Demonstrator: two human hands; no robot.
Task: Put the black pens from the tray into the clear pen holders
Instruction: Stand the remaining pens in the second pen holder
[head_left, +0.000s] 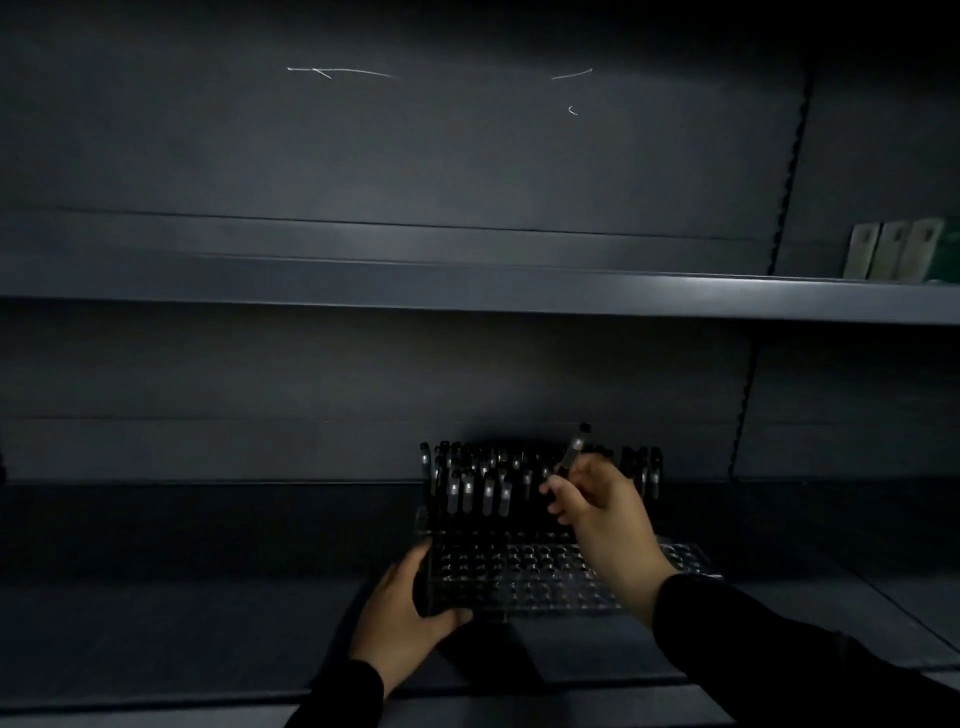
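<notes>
- Right-hand fingers (558, 493) pinch one black pen (574, 449) near its lower half; the pen tilts, cap end up and to the right, above the filled rows. Likely angled so the tip can be aimed down into a free hole.
- Right hand (602, 512) hovers over the back-middle of the clear pen holder (524, 577), wrist raised, which keeps the forearm off the pens already standing.
- Left-hand fingers (421, 561) wrap the holder's left edge, thumb along the front corner. The left hand (402, 610) looks to be bracing the rack so it doesn't slide or tip during insertion.
- Standing pens (478, 480) fill the back rows upright, clips catching light. Front rows of holes show open, so the rack appears roughly half loaded, filled back to front, which keeps access unblocked.
- Holder sits on the lower shelf (208, 613), near its front edge, within easy reach.
- No tray identifiable in this dim view; can't tell where the supply pens sit.
- Upper shelf (363, 291) carries a few pale boxes (893, 249) at far right, well apart from the work.
- Risk: low light plus a clear rack makes hole alignment hard; the pen could catch a neighbouring clip.
</notes>
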